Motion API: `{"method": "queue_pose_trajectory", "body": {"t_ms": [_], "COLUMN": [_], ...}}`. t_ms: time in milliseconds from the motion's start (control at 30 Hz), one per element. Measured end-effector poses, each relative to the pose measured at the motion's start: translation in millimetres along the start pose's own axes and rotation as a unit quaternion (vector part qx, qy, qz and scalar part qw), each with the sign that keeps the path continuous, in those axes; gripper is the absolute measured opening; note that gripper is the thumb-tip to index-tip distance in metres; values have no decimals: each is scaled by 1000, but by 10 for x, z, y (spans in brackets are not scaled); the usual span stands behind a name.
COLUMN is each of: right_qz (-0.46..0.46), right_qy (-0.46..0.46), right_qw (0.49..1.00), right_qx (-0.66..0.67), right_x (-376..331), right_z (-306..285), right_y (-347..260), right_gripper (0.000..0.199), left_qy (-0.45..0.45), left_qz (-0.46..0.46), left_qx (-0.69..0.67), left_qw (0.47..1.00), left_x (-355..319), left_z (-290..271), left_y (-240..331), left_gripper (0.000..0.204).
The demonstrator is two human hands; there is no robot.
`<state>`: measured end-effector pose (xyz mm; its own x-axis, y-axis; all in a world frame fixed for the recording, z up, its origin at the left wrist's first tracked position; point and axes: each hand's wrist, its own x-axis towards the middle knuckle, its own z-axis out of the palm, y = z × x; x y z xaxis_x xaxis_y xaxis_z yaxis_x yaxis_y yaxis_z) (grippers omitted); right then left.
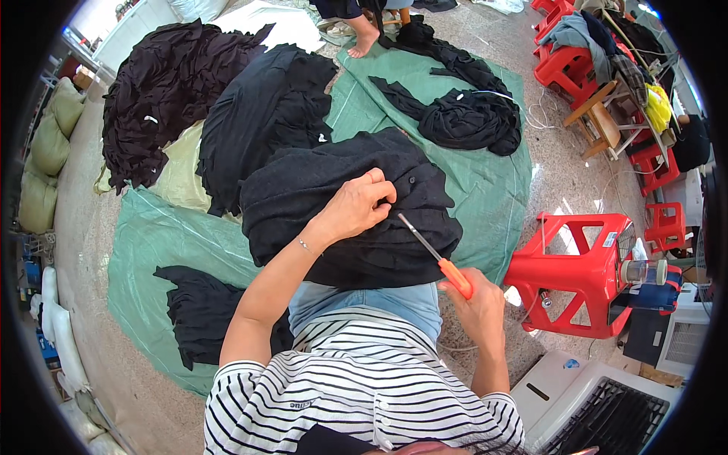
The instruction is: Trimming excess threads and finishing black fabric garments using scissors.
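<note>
A heap of black knit garments (pixel 318 182) lies across my lap, with a small dark button showing near its right side. My left hand (pixel 356 205) rests on the heap, its fingers curled in a pinch at the black cloth; the fingertips are partly hidden. In my right hand (pixel 479 307) is an orange-handled tool (pixel 456 279) with a slim metal shaft, much like a screwdriver. Its tip points up and left, close to the left hand's fingers. Whether the tip touches the cloth I cannot tell.
Black garment piles (pixel 265 114) and a dark brown pile (pixel 174 83) lie ahead on a green sheet (pixel 159 250). A red stool (pixel 576 280) stands at my right, by a white appliance (pixel 553 387). Another person's bare foot (pixel 364 39) shows at the far edge.
</note>
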<state>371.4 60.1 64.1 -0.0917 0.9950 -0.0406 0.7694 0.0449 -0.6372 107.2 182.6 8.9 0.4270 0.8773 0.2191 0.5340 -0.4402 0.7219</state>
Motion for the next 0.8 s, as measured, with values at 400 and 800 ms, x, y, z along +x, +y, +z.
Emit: {"method": "queue_pose_trajectory", "body": {"t_ms": [400,800], "right_qz": [17,58], "right_qy": [19,82], "right_qw": [998,995], "right_qx": [-54,-25], "right_x": [48,184], "right_z": [190,4], "right_y": [-70,79], "right_gripper": [37,33], "left_qy": [113,-36], "left_qz": [-1,90], "left_qx": [-18,58], "left_qw": [993,994], "left_x": [-25,660], "left_z": [120,39], "left_y": [-113,-91], "left_gripper": [10,23]}}
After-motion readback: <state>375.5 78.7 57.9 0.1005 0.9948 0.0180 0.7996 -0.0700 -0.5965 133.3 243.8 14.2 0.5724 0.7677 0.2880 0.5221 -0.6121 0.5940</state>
